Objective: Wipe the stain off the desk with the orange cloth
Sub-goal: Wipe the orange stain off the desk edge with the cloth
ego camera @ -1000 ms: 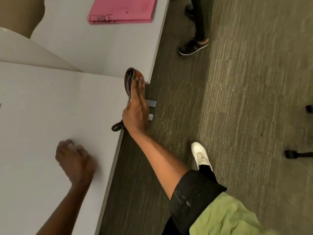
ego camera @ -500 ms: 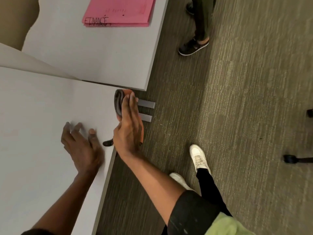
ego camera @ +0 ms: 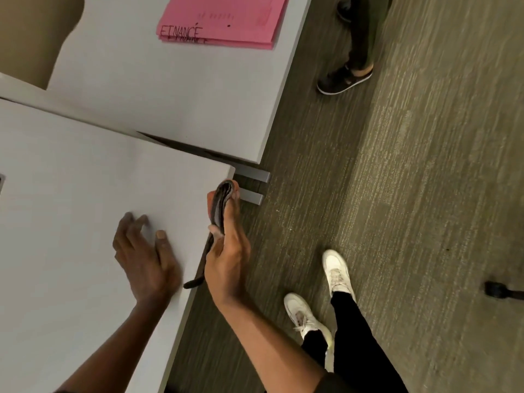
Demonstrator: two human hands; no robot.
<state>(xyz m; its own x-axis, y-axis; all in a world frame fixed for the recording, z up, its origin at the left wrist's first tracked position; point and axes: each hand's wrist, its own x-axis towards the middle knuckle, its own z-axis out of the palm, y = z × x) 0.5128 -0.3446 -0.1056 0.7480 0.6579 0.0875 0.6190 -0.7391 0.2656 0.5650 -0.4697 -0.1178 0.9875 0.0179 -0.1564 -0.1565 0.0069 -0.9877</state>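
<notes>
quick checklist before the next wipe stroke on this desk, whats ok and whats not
1. Cloth in right hand: ok, folded and gripped.
2. Cloth on the desk: not ok, it is held on edge at the desk's right border.
3. Left hand braced on the desk: ok, palm down.
4. Stain located: cannot tell, no mark shows on the surface.
5. Pink folders out of the way: ok, they lie on the far desk.
</notes>
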